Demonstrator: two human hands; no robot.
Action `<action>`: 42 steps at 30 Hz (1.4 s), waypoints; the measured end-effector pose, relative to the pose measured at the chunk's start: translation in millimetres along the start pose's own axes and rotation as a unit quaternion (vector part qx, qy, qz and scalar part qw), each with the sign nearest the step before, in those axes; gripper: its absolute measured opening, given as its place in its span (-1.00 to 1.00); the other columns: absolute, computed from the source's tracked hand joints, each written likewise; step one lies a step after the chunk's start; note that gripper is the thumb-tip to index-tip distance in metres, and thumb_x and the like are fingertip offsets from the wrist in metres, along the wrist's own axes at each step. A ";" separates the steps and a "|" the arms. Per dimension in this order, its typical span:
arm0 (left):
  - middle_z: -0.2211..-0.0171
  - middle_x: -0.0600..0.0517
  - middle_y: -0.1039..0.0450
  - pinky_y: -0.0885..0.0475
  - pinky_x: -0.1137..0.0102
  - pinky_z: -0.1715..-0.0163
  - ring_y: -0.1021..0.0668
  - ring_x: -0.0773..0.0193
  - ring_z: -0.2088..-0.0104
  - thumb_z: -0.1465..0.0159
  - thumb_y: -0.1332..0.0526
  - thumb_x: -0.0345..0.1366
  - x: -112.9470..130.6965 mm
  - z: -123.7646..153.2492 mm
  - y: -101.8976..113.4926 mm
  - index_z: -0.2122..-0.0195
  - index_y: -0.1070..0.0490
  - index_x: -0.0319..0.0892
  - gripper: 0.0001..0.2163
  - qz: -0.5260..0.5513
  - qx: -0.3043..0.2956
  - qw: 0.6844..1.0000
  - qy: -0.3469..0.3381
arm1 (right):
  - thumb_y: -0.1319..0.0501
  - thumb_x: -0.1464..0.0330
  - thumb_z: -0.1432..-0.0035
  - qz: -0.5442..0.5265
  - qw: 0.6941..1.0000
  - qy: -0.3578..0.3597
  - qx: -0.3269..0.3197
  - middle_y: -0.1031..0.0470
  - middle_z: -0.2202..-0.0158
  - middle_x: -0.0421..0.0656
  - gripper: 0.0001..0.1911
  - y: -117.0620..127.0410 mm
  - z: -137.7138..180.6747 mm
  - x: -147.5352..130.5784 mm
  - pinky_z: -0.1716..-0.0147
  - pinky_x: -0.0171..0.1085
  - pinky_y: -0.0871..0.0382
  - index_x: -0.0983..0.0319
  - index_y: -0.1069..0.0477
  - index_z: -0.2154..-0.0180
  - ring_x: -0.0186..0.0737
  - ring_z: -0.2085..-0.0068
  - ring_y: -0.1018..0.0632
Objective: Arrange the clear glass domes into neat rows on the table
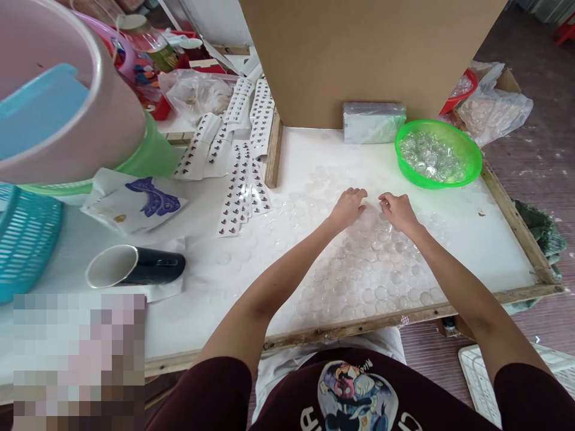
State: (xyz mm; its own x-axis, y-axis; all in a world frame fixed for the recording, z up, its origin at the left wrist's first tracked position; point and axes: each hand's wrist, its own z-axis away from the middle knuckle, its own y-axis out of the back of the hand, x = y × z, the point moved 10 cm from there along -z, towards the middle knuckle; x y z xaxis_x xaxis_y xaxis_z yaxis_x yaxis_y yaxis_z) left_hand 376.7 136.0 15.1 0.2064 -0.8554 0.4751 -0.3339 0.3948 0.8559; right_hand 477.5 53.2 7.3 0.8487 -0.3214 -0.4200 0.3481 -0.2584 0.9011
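Observation:
Many clear round discs (381, 293) lie spread in a layer over the white tabletop in front of me. Above their far part is my left hand (349, 206), its fingers bent and the thumb apart from them, with nothing visible between. Facing it, a short gap away, my right hand (399, 211) has its fingers curled together near the thumb. Whether a clear disc sits in those fingertips is too small to tell. A green bowl (476, 164) heaped with clear pieces stands beyond my right hand.
Wooden strips (449, 311) edge the table. Cardboard (377, 60) stands at the back behind a wrapped block (374, 124). Left are sticker sheets (236, 191), a dark mug (157, 265) on its side, a blue basket (27, 239) and a large pink tub (112, 120).

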 end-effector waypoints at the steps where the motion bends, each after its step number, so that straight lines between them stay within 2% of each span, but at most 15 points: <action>1: 0.08 -0.13 -0.56 -0.47 0.10 -0.04 -0.54 0.00 0.02 -0.28 -0.19 -0.48 -4.3 -0.4 1.4 0.02 -0.44 -0.19 -0.75 -0.002 -0.001 1.000 0.004 | -0.05 0.38 -0.31 -0.019 1.000 -0.019 0.007 -0.66 0.23 -0.11 -0.71 1.0 -0.2 5.4 -0.10 -0.03 -0.22 0.17 -0.45 0.02 -0.07 0.20 -0.61; 4: 0.10 -0.12 -0.56 -0.49 0.15 -0.01 -0.55 0.02 0.04 -0.25 -0.18 -0.55 -11.8 -1.8 2.6 0.11 -0.47 -0.20 -0.77 -0.005 -0.010 1.000 0.008 | -0.05 0.42 -0.27 -0.046 0.996 -0.069 0.021 -0.65 0.26 -0.17 -0.67 3.0 -0.1 18.8 -0.09 -0.07 -0.24 0.16 -0.40 -0.03 -0.11 0.20 -0.61; 6: 0.08 -0.13 -0.56 -0.49 0.18 -0.01 -0.55 0.04 0.02 -0.26 -0.13 -0.59 -11.9 -2.3 3.1 0.12 -0.48 -0.20 -0.74 -0.002 -0.010 1.000 0.005 | -0.05 0.43 -0.27 -0.032 0.996 -0.075 0.031 -0.65 0.25 -0.14 -0.66 5.8 0.2 19.5 -0.09 -0.05 -0.22 0.18 -0.40 -0.04 -0.10 0.21 -0.60; 9: 0.02 -0.14 -0.53 -0.49 0.18 -0.03 -0.54 0.06 -0.02 -0.29 -0.06 -0.61 -9.5 -1.6 5.6 0.06 -0.48 -0.21 -0.68 0.005 -0.002 1.000 0.002 | -0.06 0.41 -0.28 -0.002 1.000 -0.018 0.024 -0.62 0.12 -0.05 -0.70 6.5 0.8 3.2 -0.08 -0.02 -0.20 0.18 -0.47 0.03 -0.05 0.16 -0.58; 12: 0.01 -0.13 -0.54 -0.49 0.18 -0.04 -0.54 0.06 -0.04 -0.30 -0.04 -0.61 -8.1 1.1 8.3 0.03 -0.48 -0.20 -0.66 0.012 0.001 1.000 -0.003 | -0.11 0.37 -0.28 0.019 0.999 0.044 -0.021 -0.59 0.04 -0.02 -0.76 -2.4 3.0 -14.5 -0.07 -0.01 -0.20 0.19 -0.52 0.10 0.01 0.06 -0.55; 17: 0.05 -0.12 -0.57 -0.49 0.15 -0.06 -0.58 0.07 0.00 -0.33 -0.04 -0.56 -2.8 11.0 11.9 0.07 -0.51 -0.19 -0.70 0.022 -0.005 1.000 -0.014 | -0.15 0.37 -0.27 0.040 0.996 0.062 -0.041 -0.59 0.07 -0.01 -0.76 -8.6 1.7 -19.1 -0.07 0.02 -0.20 0.17 -0.54 0.10 0.04 0.05 -0.54; 22: 0.03 -0.14 -0.57 -0.48 0.18 -0.05 -0.57 0.05 -0.02 -0.35 -0.14 -0.46 26.4 22.3 1.7 0.03 -0.49 -0.21 -0.78 0.030 -0.042 0.996 -0.066 | -0.20 0.38 -0.25 0.039 0.997 0.055 -0.025 -0.55 0.01 0.03 -0.75 -6.7 -2.0 -14.7 -0.08 0.00 -0.23 0.20 -0.52 0.05 0.08 -0.06 -0.51; 26: 0.09 -0.14 -0.59 -0.43 0.19 -0.07 -0.56 0.04 -0.02 -0.32 -0.18 -0.47 49.6 24.4 -15.8 0.10 -0.50 -0.21 -0.83 -0.001 -0.088 0.990 -0.114 | -0.16 0.41 -0.25 0.035 0.997 0.051 -0.040 -0.57 0.03 0.02 -0.75 -10.5 -3.1 -12.3 -0.08 0.00 -0.25 0.20 -0.52 0.06 0.06 -0.04 -0.53; 32: 0.19 -0.13 -0.62 -0.40 0.16 -0.02 -0.57 0.02 0.06 -0.38 -0.09 -0.47 46.5 15.4 -18.7 0.16 -0.51 -0.20 -0.81 -0.022 -0.068 0.994 -0.082 | -0.13 0.38 -0.30 0.072 0.995 0.055 -0.045 -0.58 0.03 0.05 -0.77 -10.1 -1.6 -12.9 -0.04 0.00 -0.23 0.22 -0.55 0.13 0.08 0.00 -0.53; 37: 0.22 -0.08 -0.62 -0.45 0.24 0.08 -0.59 0.08 0.14 -0.37 -0.05 -0.52 35.9 7.2 -16.0 0.00 -0.45 -0.22 -0.72 -0.017 -0.048 0.998 -0.043 | -0.16 0.41 -0.27 0.111 0.990 0.067 -0.052 -0.57 0.06 0.02 -0.78 -9.6 -1.9 -14.5 0.01 -0.04 -0.20 0.21 -0.57 0.14 0.05 0.04 -0.53; 42: 0.19 -0.11 -0.60 -0.44 0.25 0.07 -0.58 0.08 0.12 -0.37 -0.08 -0.51 36.8 1.6 -12.0 0.15 -0.52 -0.23 -0.78 -0.029 -0.045 0.998 -0.044 | -0.12 0.42 -0.32 0.137 0.988 0.051 -0.056 -0.57 0.09 0.04 -0.77 -9.1 -3.7 -12.4 0.00 -0.06 -0.14 0.27 -0.56 0.19 0.01 0.06 -0.52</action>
State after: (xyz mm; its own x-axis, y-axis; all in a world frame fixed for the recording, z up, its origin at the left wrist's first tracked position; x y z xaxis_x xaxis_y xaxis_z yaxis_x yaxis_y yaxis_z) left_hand 386.8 99.3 22.0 0.1400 -0.9027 0.4069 -0.2393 0.3679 0.8985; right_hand 465.3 63.0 4.7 0.9508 -0.2709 -0.1503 0.1365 -0.0692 0.9882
